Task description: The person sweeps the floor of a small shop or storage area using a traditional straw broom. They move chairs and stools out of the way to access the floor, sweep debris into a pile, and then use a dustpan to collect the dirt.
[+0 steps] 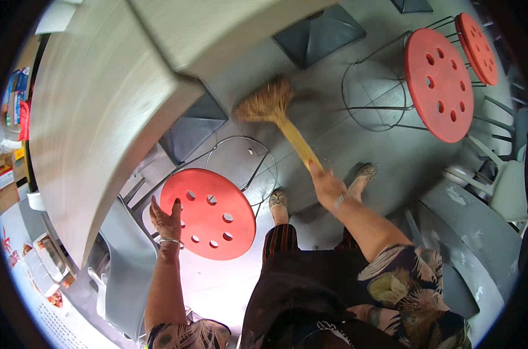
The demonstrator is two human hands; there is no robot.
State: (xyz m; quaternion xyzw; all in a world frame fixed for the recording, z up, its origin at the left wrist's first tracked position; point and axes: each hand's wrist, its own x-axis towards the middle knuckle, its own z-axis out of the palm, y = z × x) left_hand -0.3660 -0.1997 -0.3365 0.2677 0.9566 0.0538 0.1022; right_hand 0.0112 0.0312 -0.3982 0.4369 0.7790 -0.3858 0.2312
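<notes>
- Broom (275,113) of straw, with a yellowish handle, slants from the right hand (328,186) up and left to its bristle head, which rests on the grey floor (386,157) under the edge of a pale wooden table (101,116).
- Right hand is closed around the lower end of the broom handle, wrist bearing a bracelet, forearm coming in from the lower right.
- Left hand (166,218) grips the left rim of a round red stool (208,214) with holes in its seat; the thumb lies on top of the seat, the other fingers curl at the edge.
- That stool stands just left of the person's feet, beside a grey chair (127,256), its wire ring base showing behind it.
- Two more red stools (438,84) stand well apart at upper right on wire frames.
- Table pedestal bases (316,32), dark and square, sit on the floor near the bristles.
- Feet in patterned shoes (278,199) stand between the near stool and the right hand.
</notes>
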